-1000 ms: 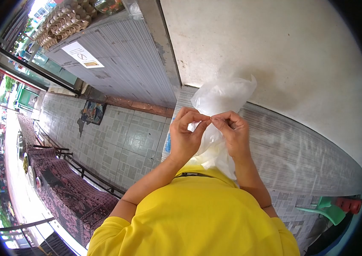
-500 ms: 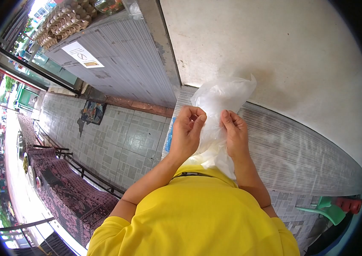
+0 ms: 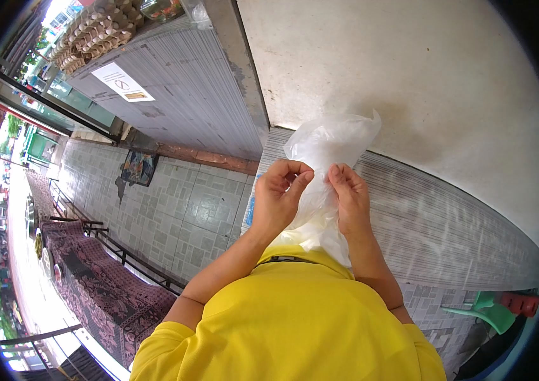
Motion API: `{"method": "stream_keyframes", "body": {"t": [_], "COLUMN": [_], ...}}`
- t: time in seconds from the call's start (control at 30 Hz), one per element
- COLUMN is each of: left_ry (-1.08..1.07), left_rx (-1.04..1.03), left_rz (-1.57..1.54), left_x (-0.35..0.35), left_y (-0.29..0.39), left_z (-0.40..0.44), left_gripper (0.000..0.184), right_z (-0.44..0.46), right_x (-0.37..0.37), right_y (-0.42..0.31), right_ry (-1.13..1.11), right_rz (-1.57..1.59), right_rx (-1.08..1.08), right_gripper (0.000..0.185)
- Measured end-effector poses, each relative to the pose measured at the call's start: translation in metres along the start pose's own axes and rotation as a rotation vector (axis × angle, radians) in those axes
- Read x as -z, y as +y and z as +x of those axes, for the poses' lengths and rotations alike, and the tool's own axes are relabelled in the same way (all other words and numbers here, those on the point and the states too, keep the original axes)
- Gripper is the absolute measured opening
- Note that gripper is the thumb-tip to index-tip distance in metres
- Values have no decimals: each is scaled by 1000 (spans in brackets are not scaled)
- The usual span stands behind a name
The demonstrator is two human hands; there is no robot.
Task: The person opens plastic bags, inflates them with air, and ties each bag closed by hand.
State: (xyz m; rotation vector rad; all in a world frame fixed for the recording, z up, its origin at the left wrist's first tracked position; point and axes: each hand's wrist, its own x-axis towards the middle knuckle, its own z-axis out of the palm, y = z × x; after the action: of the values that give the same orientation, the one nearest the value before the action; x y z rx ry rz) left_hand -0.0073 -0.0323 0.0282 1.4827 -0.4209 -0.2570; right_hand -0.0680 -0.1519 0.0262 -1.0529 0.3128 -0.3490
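Note:
My left hand point(image 3: 280, 193) is closed, thumb pressed to the index finger, over the left side of a white translucent plastic bag point(image 3: 333, 141). What the fingertips pinch is too small to make out. Across a small gap, my right hand point(image 3: 349, 195) is also closed, its thumb against the fingers at the bag's right side; whether it grips the plastic is unclear. The crumpled bag lies on a grey striped bench point(image 3: 422, 219) and reaches down to my yellow shirt. Part of a blue item point(image 3: 250, 209) shows left of my left wrist.
A pale wall point(image 3: 409, 63) rises behind the bench. At the upper left, egg trays point(image 3: 101, 32) sit on a grey counter point(image 3: 180, 76). A patterned cloth point(image 3: 94, 279) covers a table at the left. Green plastic point(image 3: 491, 312) shows at the lower right.
My hands were touching at the fingertips a second ago, then moved apart. Since half a second ago, my left hand has shifted slightly right, narrowing the gap.

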Motion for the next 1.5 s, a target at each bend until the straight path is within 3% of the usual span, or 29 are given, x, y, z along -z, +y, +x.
{"method": "stream_keyframes", "body": {"t": [0.3,0.83,0.93,1.03,1.13,1.23,1.3,1.37,1.43,1.5], "left_ry": [-27,22,-27,-127,-215,-275,-311,-453,-692,-847], "left_rx": [28,64,114,150,381,557,579,561,493,449], "left_rz": [30,-228,-238,-278,-738,-890,-741,-476,-90,48], "left_x": [1,1,3,1,1,4,4,8,17,25], "left_y": [1,-7,-7,-10,-6,-8,-2,7,14,4], "left_z": [-2,0,1,0,0,-2,-3,-4,-2,-6], "left_gripper": [4,5,5,3,4,6,8,12,15,16], "right_z": [-1,-3,-3,-1,3,6,3,3,3,-3], "right_x": [-5,9,5,-1,6,12,4,10,47,70], "right_y": [-6,0,1,-1,3,5,-3,-4,-2,-7], "right_ry": [-64,-212,-169,-87,-161,-196,74,87,-158,-272], "right_rz": [-136,-285,-76,-92,0,304,434,518,556,331], "right_rx": [42,-72,-69,-45,14,-172,-300,-381,-413,-373], "right_gripper": [6,11,12,13,11,9,12,14,16,22]}}
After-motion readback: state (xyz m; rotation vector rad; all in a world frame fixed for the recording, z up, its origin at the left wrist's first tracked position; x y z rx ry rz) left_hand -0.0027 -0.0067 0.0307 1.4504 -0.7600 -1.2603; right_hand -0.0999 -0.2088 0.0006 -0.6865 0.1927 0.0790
